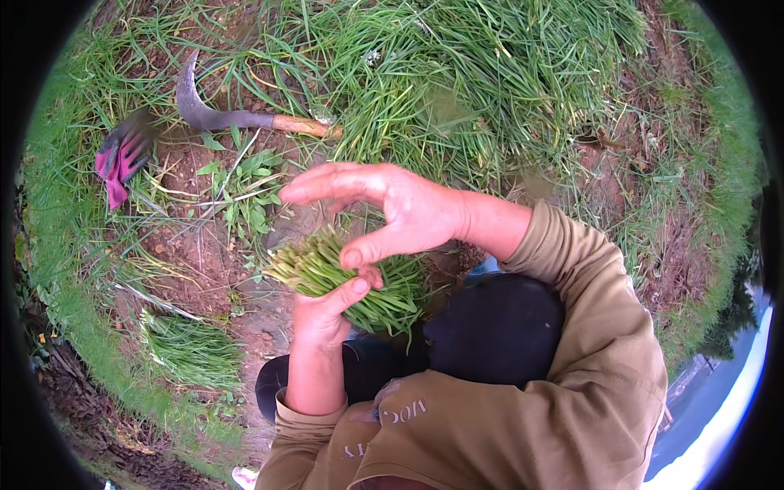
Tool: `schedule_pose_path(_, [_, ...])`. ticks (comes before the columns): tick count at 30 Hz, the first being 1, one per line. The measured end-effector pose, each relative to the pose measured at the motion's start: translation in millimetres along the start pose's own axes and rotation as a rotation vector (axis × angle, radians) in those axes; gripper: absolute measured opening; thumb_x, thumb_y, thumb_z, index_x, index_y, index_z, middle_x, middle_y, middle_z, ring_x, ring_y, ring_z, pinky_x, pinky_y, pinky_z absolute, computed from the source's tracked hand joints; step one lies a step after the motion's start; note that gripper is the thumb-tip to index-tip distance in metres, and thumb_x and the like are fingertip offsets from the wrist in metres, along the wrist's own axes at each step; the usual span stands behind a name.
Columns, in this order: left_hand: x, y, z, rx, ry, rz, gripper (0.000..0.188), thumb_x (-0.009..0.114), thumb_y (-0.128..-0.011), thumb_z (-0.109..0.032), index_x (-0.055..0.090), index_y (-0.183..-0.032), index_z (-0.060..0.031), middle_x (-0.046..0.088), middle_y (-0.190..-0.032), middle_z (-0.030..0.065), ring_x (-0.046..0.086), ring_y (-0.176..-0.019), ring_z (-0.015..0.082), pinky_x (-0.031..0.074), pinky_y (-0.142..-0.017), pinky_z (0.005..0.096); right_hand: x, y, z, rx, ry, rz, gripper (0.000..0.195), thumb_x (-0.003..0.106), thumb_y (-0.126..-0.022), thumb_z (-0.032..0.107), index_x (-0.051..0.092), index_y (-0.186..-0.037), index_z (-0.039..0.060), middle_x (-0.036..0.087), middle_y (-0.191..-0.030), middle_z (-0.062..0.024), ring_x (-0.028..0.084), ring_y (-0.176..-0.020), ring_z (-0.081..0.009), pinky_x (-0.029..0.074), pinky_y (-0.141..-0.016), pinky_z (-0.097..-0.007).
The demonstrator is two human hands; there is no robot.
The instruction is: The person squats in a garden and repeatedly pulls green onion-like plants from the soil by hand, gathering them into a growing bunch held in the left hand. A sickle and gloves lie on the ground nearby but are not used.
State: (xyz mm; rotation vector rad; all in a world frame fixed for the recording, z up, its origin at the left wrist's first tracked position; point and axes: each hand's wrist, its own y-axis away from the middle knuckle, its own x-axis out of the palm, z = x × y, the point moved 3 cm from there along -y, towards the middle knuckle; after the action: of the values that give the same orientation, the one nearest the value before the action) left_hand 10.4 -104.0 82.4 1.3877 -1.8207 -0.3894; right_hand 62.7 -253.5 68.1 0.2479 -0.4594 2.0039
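Observation:
A bundle of long green grass-like leaves, seemingly garlic chives (306,266), is gripped by my left hand (324,315), its pale cut ends pointing left and its leaf ends hanging right. My left thumb lies across the stems; some fingers are hidden beneath the bundle. Just above it is my right hand (401,208), fingers spread and curved, thumb near the stems. It holds nothing that I can see; whether the thumb touches the bundle I cannot tell. Beyond my hands lies a large heap of the same leaves (490,92). A smaller bunch (190,349) rests on the soil at lower left.
A sickle (205,116) with a curved metal blade and wooden handle lies at upper left, its handle end by the heap. Near it is a pink and black work glove (125,156). Broad-leaved weeds (248,184) grow from the reddish soil. My dark-clad knee (496,331) is close below my right forearm.

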Motion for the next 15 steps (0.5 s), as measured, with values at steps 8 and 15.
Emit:
schedule_pose_path(8, [-12.6,4.9,-25.1,0.209,-0.179,-0.153,0.028,0.069,-0.069,-0.004,0.051,-0.089,-0.0002,0.052,-0.078,0.0068,0.052,-0.071,0.0195,0.043,-0.071,0.0345,-155.0,164.9,-51.6,0.787,0.850,-0.741,0.026,0.064,-0.073,0.013,0.062,-0.096,0.0006,0.065,-0.081,-0.0120,0.063,-0.075,-0.0178,0.049,-0.069,-0.0293])
schedule_pose_path(15, [-11.7,5.2,-21.9,0.211,-0.219,-0.167,0.027,0.070,-0.069,-0.003,0.052,-0.089,0.0002,0.053,-0.081,0.0078,0.053,-0.072,0.0192,0.044,-0.068,0.0330,-123.9,143.7,-67.9,1.077,1.505,-0.507,0.074,0.071,-0.068,0.032,0.033,-0.124,0.0034,0.056,-0.094,-0.0205,0.060,-0.078,-0.0355,0.049,-0.066,-0.0403])
